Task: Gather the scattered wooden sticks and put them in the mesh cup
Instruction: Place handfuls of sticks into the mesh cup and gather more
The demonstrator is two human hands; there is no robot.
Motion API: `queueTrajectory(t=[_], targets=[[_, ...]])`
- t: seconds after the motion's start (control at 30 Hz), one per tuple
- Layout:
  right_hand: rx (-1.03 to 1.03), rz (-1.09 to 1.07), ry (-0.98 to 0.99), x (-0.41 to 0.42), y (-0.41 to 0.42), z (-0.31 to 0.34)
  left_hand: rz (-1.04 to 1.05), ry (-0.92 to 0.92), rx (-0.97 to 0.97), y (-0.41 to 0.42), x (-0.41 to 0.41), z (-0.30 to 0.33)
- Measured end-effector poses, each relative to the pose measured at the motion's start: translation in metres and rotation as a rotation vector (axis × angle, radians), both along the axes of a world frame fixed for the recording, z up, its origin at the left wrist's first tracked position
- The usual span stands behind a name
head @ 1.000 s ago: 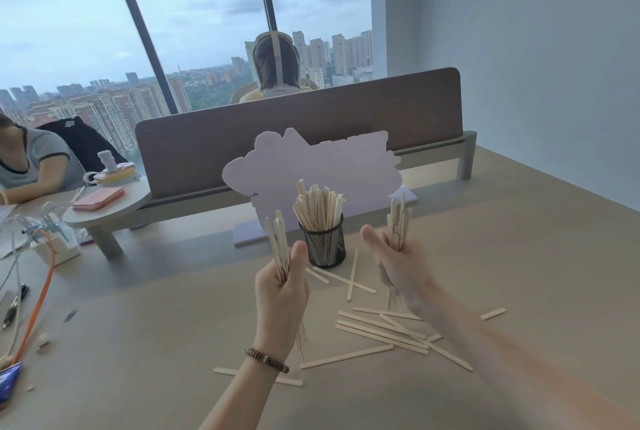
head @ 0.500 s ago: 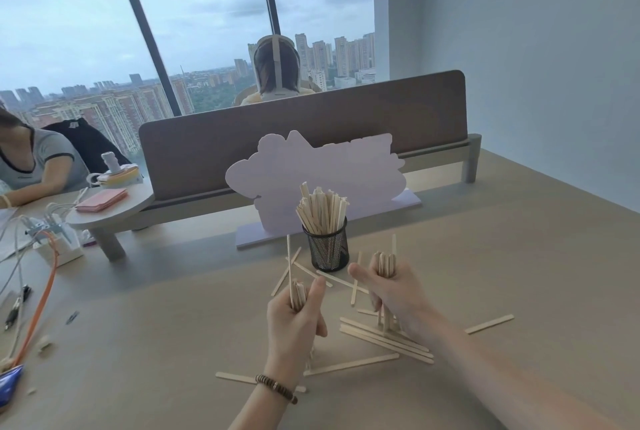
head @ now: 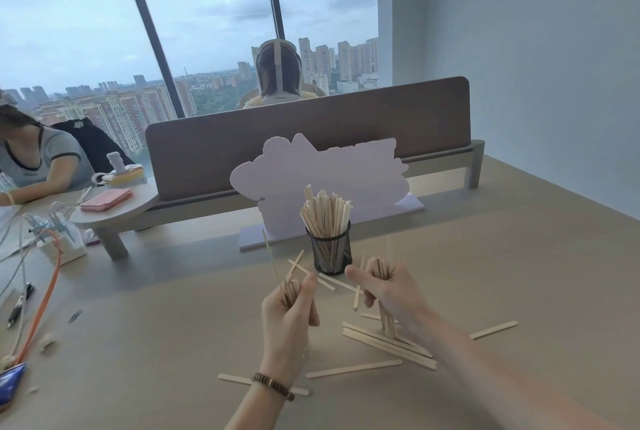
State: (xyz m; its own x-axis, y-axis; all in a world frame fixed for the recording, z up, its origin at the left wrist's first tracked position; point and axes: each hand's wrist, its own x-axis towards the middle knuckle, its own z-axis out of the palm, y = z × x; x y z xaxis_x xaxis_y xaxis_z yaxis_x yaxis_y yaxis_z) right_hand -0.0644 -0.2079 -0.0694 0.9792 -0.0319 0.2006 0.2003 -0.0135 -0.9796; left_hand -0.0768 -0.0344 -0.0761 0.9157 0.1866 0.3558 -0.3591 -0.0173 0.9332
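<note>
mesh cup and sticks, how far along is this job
Done: the mesh cup already stands packed with upright sticks. In hand: the left hand has a bundle in its grip, and the right hand holds another bundle upright, its lower ends on the table. Left: loose sticks still lie around both hands and in front of the cup. Roughly past halfway.

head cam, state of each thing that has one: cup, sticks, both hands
mesh cup: upright, packed with sticks
left hand: shut on a bundle of sticks, one poking up higher
right hand: shut on an upright bundle, its lower ends down among the loose ones
loose sticks: flat, scattered on the table
</note>
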Motion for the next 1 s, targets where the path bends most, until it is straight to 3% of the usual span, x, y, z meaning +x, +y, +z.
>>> queueTrajectory(t=[0.23,0.4,0.6,1.0], targets=[[-0.095,-0.032,0.029,-0.002,0.003,-0.011,0.012,0.025,0.042,-0.002,-0.003,-0.002],[0.033,-0.078,0.018,-0.002,0.008,-0.005,0.011,-0.028,0.027,0.000,0.000,0.005],[-0.014,-0.029,-0.069,-0.002,0.006,-0.006,0.000,-0.053,0.064,0.000,-0.004,0.004],[0.047,-0.035,-0.029,-0.001,0.006,-0.001,-0.001,-0.024,0.036,-0.005,-0.006,0.015]])
